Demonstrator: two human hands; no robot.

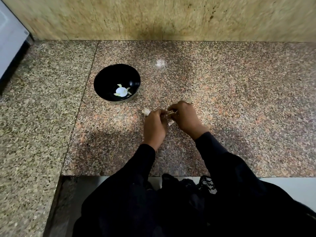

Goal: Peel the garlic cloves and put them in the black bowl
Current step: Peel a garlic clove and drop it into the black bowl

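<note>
Item: speckled pink-brown granite worktop [222,93], one peeling step in hand.

Left hand [154,124] and right hand [185,117]: brought close together at the worktop's centre, fingers curled, apparently pinching a small pale garlic clove [168,114] between them; the clove is mostly hidden, so the exact grip cannot be told.

Unpeeled whitish garlic piece [145,111]: on the worktop at 10 o'clock of the left hand, just beside its fingertips.

Pale papery skin scrap [170,123]: on the worktop between the hands.

Round glossy black bowl [102,77]: at 10 o'clock from the hands, well apart; holds a few pale peeled cloves [129,93] around a bright reflection.

Advice, as judgement: steady the clove with one hand, lift the skin from the root end with a nail, strip it whole, then carry the clove to the bowl.
</note>
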